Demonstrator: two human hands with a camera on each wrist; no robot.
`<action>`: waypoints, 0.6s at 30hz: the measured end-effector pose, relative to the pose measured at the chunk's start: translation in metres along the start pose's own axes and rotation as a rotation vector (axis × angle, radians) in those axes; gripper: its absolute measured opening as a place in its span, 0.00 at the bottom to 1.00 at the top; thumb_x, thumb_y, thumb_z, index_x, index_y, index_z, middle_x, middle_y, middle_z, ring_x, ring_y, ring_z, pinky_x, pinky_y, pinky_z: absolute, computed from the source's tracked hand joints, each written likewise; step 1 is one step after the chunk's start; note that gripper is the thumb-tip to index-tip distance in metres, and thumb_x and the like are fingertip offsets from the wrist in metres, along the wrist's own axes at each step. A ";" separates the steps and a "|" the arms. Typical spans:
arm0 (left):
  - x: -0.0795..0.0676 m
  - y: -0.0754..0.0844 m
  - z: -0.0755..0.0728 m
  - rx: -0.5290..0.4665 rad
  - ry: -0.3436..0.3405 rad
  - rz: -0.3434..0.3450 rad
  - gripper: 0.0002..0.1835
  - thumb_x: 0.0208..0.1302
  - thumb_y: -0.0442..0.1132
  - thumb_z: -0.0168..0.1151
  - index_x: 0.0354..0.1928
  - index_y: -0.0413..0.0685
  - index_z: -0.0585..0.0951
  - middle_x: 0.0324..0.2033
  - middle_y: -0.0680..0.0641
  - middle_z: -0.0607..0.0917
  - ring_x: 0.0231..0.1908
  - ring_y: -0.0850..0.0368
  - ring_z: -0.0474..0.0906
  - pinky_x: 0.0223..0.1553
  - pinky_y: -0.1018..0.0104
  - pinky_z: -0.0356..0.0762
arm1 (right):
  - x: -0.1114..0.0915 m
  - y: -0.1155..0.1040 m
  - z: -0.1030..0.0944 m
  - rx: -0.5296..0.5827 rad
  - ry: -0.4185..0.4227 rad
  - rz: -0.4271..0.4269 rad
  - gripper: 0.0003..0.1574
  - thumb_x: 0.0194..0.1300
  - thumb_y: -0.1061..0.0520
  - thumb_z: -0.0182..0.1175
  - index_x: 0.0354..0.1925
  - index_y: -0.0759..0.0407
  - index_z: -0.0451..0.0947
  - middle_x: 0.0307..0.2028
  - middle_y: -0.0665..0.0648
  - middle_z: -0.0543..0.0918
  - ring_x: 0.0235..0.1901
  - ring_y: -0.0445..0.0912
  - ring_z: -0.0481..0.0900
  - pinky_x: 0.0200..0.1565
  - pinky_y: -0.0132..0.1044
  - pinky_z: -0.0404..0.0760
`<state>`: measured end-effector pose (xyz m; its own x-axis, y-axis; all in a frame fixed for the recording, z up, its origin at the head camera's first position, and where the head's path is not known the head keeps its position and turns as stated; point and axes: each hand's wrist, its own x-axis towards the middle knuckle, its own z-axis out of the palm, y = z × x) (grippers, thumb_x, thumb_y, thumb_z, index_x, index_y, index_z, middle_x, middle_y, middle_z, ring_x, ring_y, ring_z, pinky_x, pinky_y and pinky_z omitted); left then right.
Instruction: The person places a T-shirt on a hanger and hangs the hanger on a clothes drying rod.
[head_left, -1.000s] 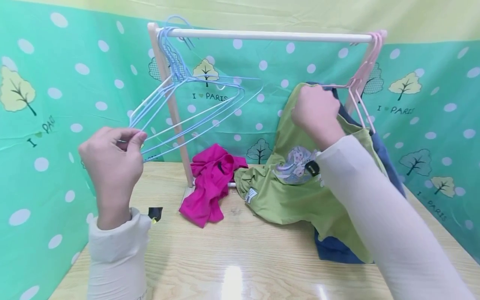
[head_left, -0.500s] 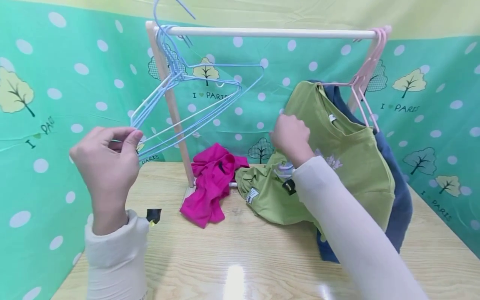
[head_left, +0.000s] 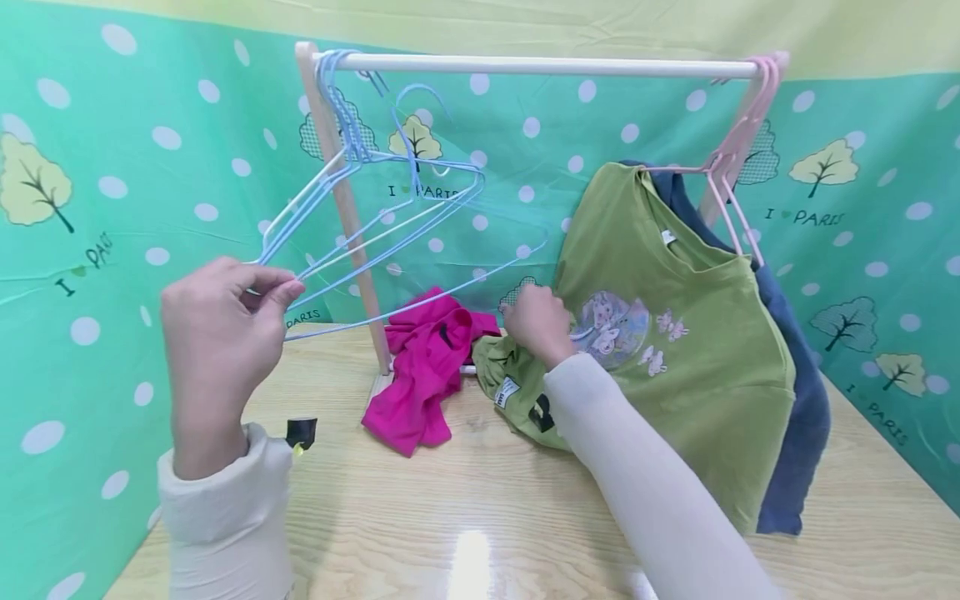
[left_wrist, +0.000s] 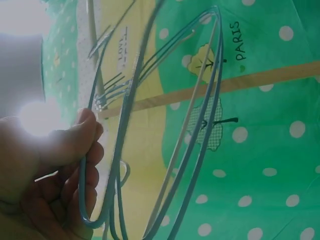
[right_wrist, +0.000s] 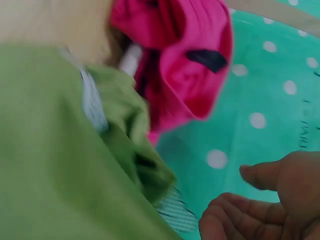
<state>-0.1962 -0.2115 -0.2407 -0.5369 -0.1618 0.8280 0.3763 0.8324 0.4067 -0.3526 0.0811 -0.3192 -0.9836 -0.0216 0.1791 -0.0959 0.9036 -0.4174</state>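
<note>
In the head view my left hand [head_left: 221, 354] pinches one corner of a blue wire hanger [left_wrist: 83, 200]. The hanger's hook is off the rod, hanging in front of the backdrop just below it. Several other blue hangers [head_left: 352, 152] hang at the rod's left end, overlapping the held one. My right hand [head_left: 536, 323] is empty, thumb apart from the fingers in the right wrist view. It is beside a green shirt [head_left: 720, 333] on a pink hanger and over a green garment [head_left: 525, 408] with a white label, lying on the table.
A white rod [head_left: 547, 65] spans the wooden rack. Pink hangers [head_left: 753, 108] crowd its right end, with a dark blue garment [head_left: 802, 433] behind the green shirt. A magenta garment [head_left: 420, 383] lies by the left post [head_left: 352, 233]. A polka-dot cloth [head_left: 82, 458] surrounds the table.
The hanger in my left hand rose above the rod, then came down in front of it. My right hand moved left and down, away from the top of the green shirt.
</note>
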 end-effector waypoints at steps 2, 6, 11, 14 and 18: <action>-0.001 0.000 -0.002 0.029 -0.028 -0.002 0.03 0.58 0.30 0.75 0.33 0.37 0.91 0.28 0.39 0.88 0.23 0.82 0.73 0.29 0.87 0.63 | 0.001 0.001 0.013 0.057 -0.002 -0.006 0.32 0.72 0.44 0.62 0.15 0.53 0.66 0.16 0.52 0.69 0.19 0.49 0.74 0.22 0.43 0.75; -0.001 -0.001 -0.006 0.120 -0.093 0.015 0.03 0.58 0.31 0.75 0.35 0.38 0.91 0.28 0.40 0.87 0.22 0.53 0.78 0.26 0.76 0.62 | 0.004 -0.001 0.037 0.204 -0.003 -0.012 0.32 0.72 0.47 0.64 0.13 0.55 0.68 0.11 0.48 0.64 0.12 0.42 0.63 0.16 0.36 0.67; -0.003 0.000 -0.010 0.223 -0.165 0.004 0.04 0.60 0.33 0.73 0.35 0.40 0.91 0.26 0.42 0.84 0.23 0.45 0.73 0.23 0.59 0.62 | 0.005 -0.007 0.059 0.336 0.038 -0.013 0.20 0.70 0.49 0.67 0.24 0.59 0.81 0.19 0.50 0.77 0.20 0.44 0.72 0.25 0.36 0.72; -0.004 0.001 -0.013 0.261 -0.192 -0.018 0.04 0.60 0.33 0.73 0.36 0.41 0.91 0.27 0.43 0.84 0.24 0.44 0.74 0.21 0.55 0.63 | 0.005 -0.012 0.069 0.386 0.030 -0.009 0.20 0.69 0.48 0.68 0.28 0.62 0.83 0.21 0.51 0.77 0.23 0.45 0.72 0.28 0.37 0.73; -0.005 0.002 -0.016 0.291 -0.216 -0.028 0.04 0.61 0.34 0.72 0.36 0.42 0.91 0.29 0.41 0.86 0.26 0.42 0.76 0.20 0.53 0.65 | 0.006 -0.018 0.078 0.441 -0.015 0.033 0.19 0.69 0.49 0.69 0.31 0.64 0.83 0.21 0.53 0.76 0.23 0.44 0.70 0.29 0.37 0.73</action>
<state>-0.1806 -0.2180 -0.2378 -0.7032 -0.0969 0.7044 0.1449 0.9503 0.2754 -0.3691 0.0315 -0.3804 -0.9890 -0.0052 0.1481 -0.1177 0.6350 -0.7635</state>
